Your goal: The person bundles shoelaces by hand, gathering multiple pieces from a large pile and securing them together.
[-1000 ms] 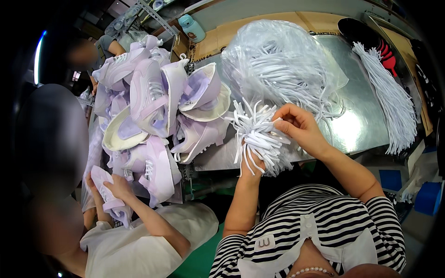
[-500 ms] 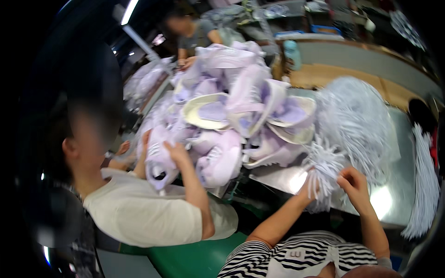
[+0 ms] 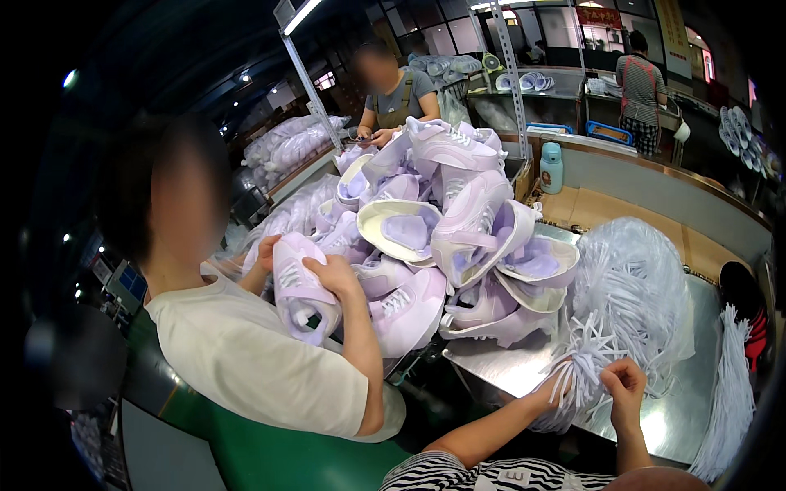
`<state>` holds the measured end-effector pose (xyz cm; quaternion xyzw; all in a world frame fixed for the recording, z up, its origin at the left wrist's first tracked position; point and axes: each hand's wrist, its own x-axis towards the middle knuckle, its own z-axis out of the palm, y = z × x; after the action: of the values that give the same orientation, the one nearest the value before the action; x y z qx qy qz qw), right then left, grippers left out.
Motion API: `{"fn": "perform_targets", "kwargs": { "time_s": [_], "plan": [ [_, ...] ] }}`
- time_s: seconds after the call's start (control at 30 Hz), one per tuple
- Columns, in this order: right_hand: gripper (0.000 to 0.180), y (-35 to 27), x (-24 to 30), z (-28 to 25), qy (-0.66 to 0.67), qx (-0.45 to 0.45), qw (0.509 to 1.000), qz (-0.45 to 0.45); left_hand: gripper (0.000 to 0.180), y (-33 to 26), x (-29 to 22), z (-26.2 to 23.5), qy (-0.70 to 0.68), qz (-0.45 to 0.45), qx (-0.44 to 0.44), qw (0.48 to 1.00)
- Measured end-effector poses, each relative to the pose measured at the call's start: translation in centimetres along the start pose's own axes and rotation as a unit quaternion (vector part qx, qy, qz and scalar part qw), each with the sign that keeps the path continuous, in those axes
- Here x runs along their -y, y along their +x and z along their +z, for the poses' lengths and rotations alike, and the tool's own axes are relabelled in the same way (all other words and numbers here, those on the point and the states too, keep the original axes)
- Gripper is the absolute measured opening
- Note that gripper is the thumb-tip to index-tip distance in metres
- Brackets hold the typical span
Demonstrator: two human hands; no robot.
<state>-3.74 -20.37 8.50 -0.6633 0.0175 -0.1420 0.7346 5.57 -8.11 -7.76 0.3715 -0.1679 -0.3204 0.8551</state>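
Laces (image 3: 585, 360), narrow and white, fan up from the left hand (image 3: 559, 389), fingers wrapped round them, just left of the right hand (image 3: 626, 378), fingers bent; whether pinching one, I can't tell.

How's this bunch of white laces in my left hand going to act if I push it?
The bunch of white laces will probably flop, since strands bend and droop around your left hand. It may spread apart, as its ends splay in different directions. It's likely light, because the strands look thin.
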Motion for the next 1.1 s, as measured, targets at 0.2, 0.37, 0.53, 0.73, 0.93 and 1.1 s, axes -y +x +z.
{"fn": "perform_targets", "kwargs": {
  "time_s": [0.2, 0.37, 0.53, 0.73, 0.93, 1.1],
  "plan": [
    [0.008, -0.5, -0.6, 0.1, 0.022, 0.021, 0.997, 0.075, 0.022, 0.0, -0.1, -0.3, -0.005, 0.004, -0.003, 1.000],
    [0.007, -1.1, 1.3, 0.2, -0.014, 0.088, 0.990, 0.112, 0.022, -0.4, -1.1, -0.7, -0.010, 0.007, -0.005, 1.000],
    [0.007, -1.9, 1.2, 0.7, -0.024, 0.080, 0.988, 0.128, 0.023, -0.6, -1.2, -1.0, -0.018, 0.011, -0.007, 1.000],
    [0.009, -2.5, 1.2, 1.5, -0.014, 0.110, 0.982, 0.155, 0.023, -1.0, -1.6, -1.3, -0.018, 0.017, -0.010, 1.000],
    [0.005, -2.6, 0.2, 1.6, -0.133, 0.061, 0.986, -0.083, 0.024, -1.0, -1.6, -1.1, -0.023, 0.012, -0.007, 1.000],
    [0.005, -2.2, 0.6, 1.9, -0.074, 0.084, 0.994, -0.022, 0.024, -1.5, -1.4, -1.1, -0.026, 0.011, -0.012, 1.000]
  ]
}}
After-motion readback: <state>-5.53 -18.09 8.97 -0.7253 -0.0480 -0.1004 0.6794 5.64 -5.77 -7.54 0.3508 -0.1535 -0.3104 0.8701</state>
